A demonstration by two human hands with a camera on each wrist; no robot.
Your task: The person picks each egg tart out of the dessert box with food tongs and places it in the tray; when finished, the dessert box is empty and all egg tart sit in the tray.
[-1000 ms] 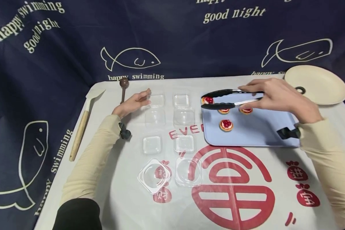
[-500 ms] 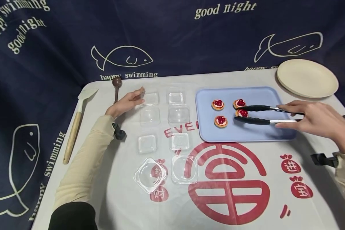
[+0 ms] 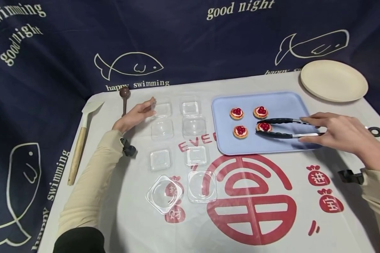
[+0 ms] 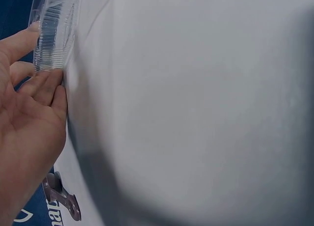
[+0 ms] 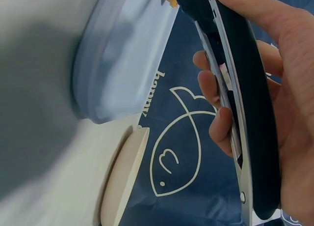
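Observation:
My right hand (image 3: 345,135) holds black-tipped metal tongs (image 3: 280,135) over the blue tray (image 3: 218,140). The tips of the tongs stand on either side of a small red-topped tart (image 3: 264,127); whether they squeeze it cannot be told. Three similar tarts lie on the tray, at back left (image 3: 236,113), back right (image 3: 260,112) and front left (image 3: 240,131). My left hand (image 3: 134,117) has its fingertips against the left side of the back left clear plastic container (image 3: 162,109). In the left wrist view, fingers (image 4: 46,91) meet the edge of that container.
Several more clear containers and lids, such as one at the front (image 3: 202,187), lie in two columns left of the tray. A spatula (image 3: 79,151) and brown round-headed spoon (image 3: 125,93) lie at left. A cream plate (image 3: 334,80) stands at back right.
The tongs have carried the tart rightward, from the tray's left edge to the spot right of the front left tart. My left hand stays by the container. The head view has shifted slightly.

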